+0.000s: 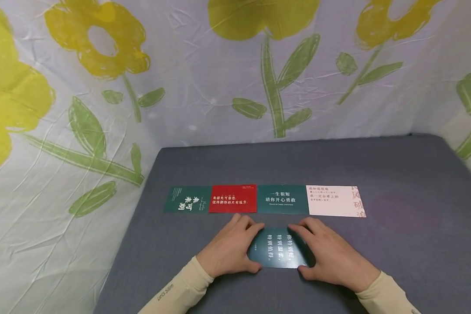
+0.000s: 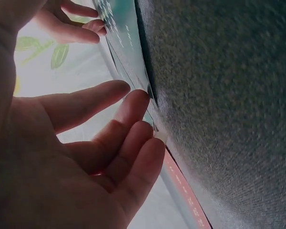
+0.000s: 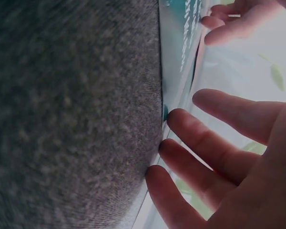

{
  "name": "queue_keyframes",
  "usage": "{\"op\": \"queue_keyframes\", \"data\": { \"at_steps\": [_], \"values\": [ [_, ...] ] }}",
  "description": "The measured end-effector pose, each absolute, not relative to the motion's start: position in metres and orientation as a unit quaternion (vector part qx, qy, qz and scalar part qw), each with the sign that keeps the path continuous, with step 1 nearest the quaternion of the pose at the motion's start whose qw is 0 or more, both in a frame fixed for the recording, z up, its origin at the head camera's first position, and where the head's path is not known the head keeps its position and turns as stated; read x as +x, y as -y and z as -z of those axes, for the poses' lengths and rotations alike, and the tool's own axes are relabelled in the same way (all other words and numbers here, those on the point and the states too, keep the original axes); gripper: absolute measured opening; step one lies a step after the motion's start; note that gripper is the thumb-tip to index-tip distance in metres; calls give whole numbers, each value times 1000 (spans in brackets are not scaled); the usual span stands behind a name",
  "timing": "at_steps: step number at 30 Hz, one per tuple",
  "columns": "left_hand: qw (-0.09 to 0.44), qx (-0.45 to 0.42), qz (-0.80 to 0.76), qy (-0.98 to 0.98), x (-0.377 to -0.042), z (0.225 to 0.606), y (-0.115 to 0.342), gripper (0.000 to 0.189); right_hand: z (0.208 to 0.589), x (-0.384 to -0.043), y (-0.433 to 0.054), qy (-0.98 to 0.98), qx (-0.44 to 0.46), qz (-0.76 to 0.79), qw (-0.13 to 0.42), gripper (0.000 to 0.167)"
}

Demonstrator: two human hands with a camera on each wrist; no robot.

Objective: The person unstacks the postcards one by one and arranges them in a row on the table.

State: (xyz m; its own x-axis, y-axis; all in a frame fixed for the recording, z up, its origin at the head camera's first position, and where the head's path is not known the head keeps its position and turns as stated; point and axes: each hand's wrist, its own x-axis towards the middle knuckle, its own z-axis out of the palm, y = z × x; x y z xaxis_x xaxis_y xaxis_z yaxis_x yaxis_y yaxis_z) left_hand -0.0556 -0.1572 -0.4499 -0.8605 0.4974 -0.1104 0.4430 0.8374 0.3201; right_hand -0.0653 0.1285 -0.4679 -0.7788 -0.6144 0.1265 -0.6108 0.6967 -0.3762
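Note:
A dark green card with white Chinese lettering turned sideways lies between my two hands, close over the grey tabletop. My left hand holds its left end, thumb at the near corner and index finger at the far one. At the other end, my right hand grips the card the same way, its thumb on the near edge. Shading darkens the card's right end, and light glints off its face. In the left wrist view the remaining fingers bend loosely beside the card's edge.
Beyond the hands, a row of cards runs edge to edge: a green card, a red card, another green card and a white card. A flower-printed curtain hangs behind the grey table.

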Motion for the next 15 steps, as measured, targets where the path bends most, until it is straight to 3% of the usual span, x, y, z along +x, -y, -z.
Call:
{"op": "queue_keyframes", "data": {
  "at_steps": [15],
  "values": [
    [97, 265, -140, -949, -56, 453, 159, 106, 465, -65, -128, -931, -314, 183, 28, 92]
  ]
}}
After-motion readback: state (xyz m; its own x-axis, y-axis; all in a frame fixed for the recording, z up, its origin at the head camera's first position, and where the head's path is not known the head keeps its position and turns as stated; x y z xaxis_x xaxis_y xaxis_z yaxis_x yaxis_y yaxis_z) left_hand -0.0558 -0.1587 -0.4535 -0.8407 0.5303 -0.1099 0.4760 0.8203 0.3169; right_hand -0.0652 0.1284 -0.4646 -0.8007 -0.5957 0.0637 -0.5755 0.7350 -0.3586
